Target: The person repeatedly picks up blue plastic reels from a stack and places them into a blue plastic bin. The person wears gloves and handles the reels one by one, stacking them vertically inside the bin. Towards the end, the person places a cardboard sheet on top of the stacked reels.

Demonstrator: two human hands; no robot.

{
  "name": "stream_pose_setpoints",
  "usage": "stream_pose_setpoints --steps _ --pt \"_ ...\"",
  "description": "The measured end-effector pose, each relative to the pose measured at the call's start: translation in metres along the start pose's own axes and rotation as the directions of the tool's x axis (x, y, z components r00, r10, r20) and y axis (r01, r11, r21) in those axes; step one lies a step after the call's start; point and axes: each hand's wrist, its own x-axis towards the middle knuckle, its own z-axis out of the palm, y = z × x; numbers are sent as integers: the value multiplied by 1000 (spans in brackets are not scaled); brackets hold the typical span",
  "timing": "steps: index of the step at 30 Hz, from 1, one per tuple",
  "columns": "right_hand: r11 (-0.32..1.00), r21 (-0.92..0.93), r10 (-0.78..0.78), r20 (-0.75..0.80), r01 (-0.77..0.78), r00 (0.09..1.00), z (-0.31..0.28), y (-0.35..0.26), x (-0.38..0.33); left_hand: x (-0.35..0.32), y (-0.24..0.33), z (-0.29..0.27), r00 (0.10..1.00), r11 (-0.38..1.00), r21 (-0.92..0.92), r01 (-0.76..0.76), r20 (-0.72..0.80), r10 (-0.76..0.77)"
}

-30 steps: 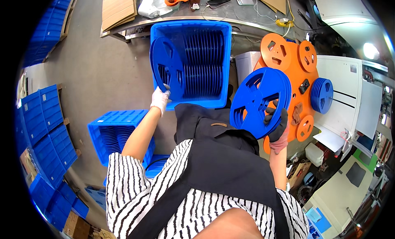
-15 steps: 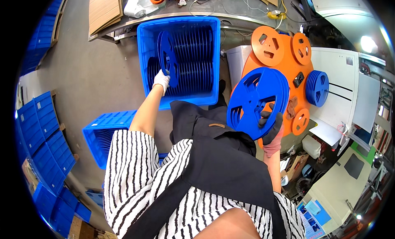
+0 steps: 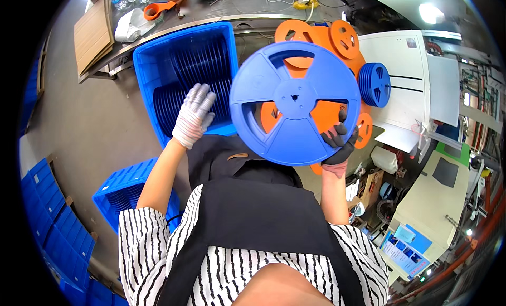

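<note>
A round blue plastic reel (image 3: pixel 287 140) with wide spokes fills the middle of the view, face-on. My right hand (image 3: pixel 340 142), in a dark-palmed glove with a pink cuff, grips its lower right edge. Whether more reels sit behind this one is hidden. My left hand (image 3: pixel 194 116), in a white glove, holds nothing; its fingers are stretched out over the near side of a blue bin (image 3: pixel 145 79). Two rows of blue reels (image 3: pixel 200 61) stand on edge inside that bin.
Behind the held reel is an orange rotary plate (image 3: pixel 332 112) with smaller orange discs (image 3: pixel 345 39) and a blue reel stack (image 3: pixel 374 84). A metal table (image 3: pixel 211 13) runs along the far side. Another blue bin (image 3: pixel 124 174) stands at the lower left.
My left hand has let go of a reel it held at the bin and opened. My right hand has turned its blue reel face-on and moved it left. The view has shifted right.
</note>
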Motion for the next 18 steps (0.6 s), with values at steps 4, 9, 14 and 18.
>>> stream_pose_setpoints --steps 4,9,14,18 --pt "978 201 50 17 -53 999 8 16 -3 21 44 -25 927 923 103 -371 102 362" --pt "984 150 89 83 -100 993 15 23 0 25 54 -39 864 877 88 -473 241 442" --pt "994 -21 109 10 -109 994 32 25 3 20 58 -55 855 875 119 -469 310 416" --pt "933 -356 -225 -458 54 860 100 56 14 4 42 -58 949 931 -295 -214 163 269"
